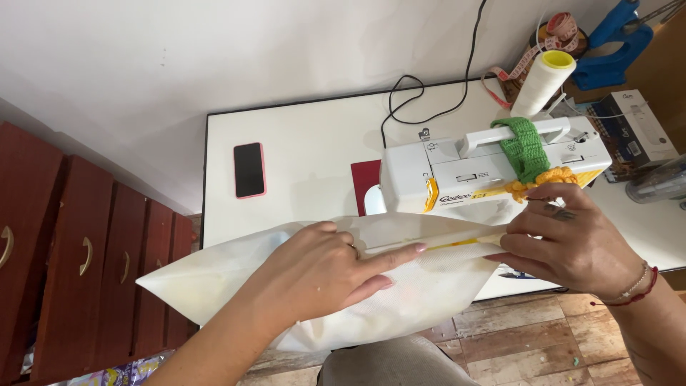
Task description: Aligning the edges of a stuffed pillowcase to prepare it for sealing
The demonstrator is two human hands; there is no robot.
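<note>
While the left hand (321,268) lies flat on the white fabric (236,275) with its forefinger stretched along the folded edge, the right hand (564,239) pinches that fold at its right end, just near of the sewing machine (457,175). Looks like the folding step at the table (300,154) edge; the crease seems to need firm, even pressing so it doesn't spring open.

My left hand (314,275) presses matt, finely textured white cloth (236,275). The sewing machine (457,175) is glossy plastic. The floor (529,339) is worn wood.
</note>
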